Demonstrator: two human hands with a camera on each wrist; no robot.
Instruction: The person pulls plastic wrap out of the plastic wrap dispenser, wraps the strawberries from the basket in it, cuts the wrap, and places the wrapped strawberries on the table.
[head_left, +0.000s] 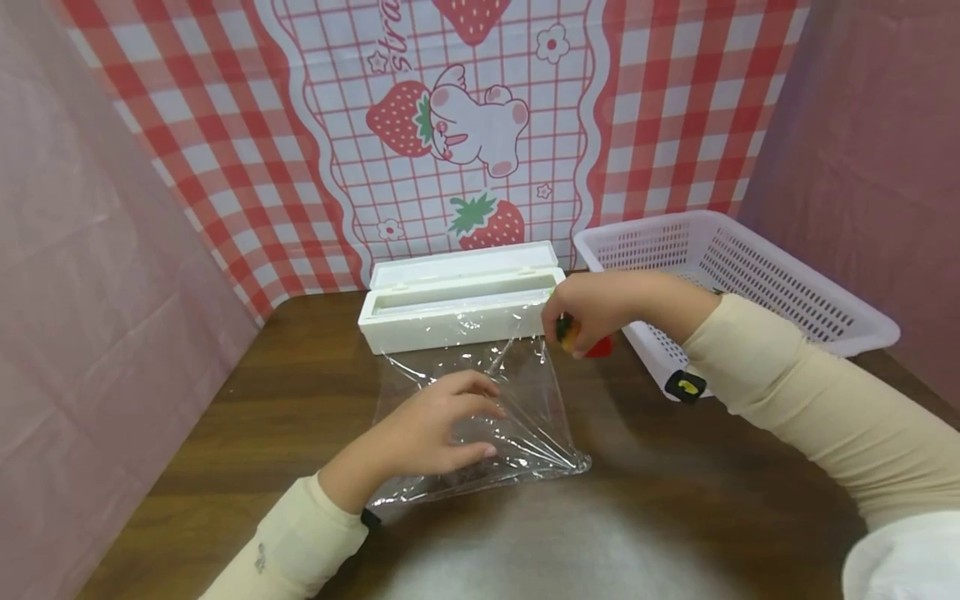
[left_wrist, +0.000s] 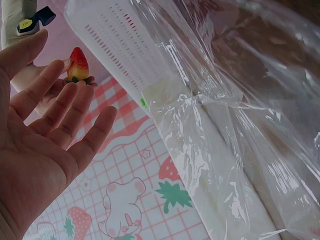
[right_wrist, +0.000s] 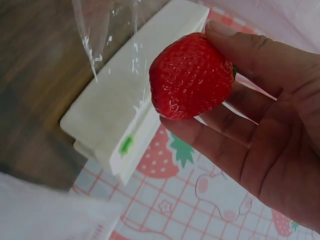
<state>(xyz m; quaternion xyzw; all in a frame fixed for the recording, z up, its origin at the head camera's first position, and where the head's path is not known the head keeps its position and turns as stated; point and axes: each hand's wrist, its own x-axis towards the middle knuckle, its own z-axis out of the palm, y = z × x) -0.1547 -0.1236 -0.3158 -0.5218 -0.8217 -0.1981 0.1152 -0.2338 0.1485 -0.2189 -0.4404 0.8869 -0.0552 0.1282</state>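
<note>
My right hand (head_left: 596,304) pinches a red strawberry (right_wrist: 190,77) between thumb and fingers, just off the right end of a white cling film dispenser (head_left: 420,335). The dispenser's long lid (head_left: 465,263) is raised and a roll shows inside. From its front, a clear sheet of cling film (head_left: 543,421) runs out over the table, creased, its front right corner bunched. Over this sheet is my left hand (head_left: 442,421), fingers spread and loosely bent, holding nothing. In the left wrist view the strawberry's pale, leafy end shows too.
A white plastic basket (head_left: 798,287) with slotted walls stands at the back right, partly behind the right forearm. Behind the wooden table (head_left: 285,417) hangs a red checked cloth (head_left: 660,117) with strawberry prints. Pink cloth (head_left: 97,275) closes off both sides.
</note>
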